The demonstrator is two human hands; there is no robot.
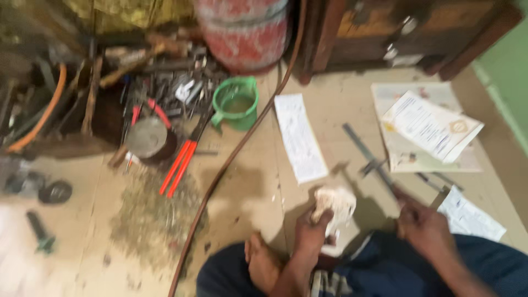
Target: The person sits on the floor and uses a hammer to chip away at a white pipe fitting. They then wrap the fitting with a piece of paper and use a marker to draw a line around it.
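Green mug point(236, 103) beside brown hose point(231, 159).

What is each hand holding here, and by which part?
The left hand clutches a bunched white cloth from below. The right hand grips the near end of a long grey metal tool.

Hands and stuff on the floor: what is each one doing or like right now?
Left hand: closed on a white rag.
Right hand: grip on the end of a grey metal bar.
Green cup: upright, open, something murky inside.
Red-handled cutters: lying flat, untouched.
Papers: lying loose, overlapping.
Brown hose: trailing across the floor.
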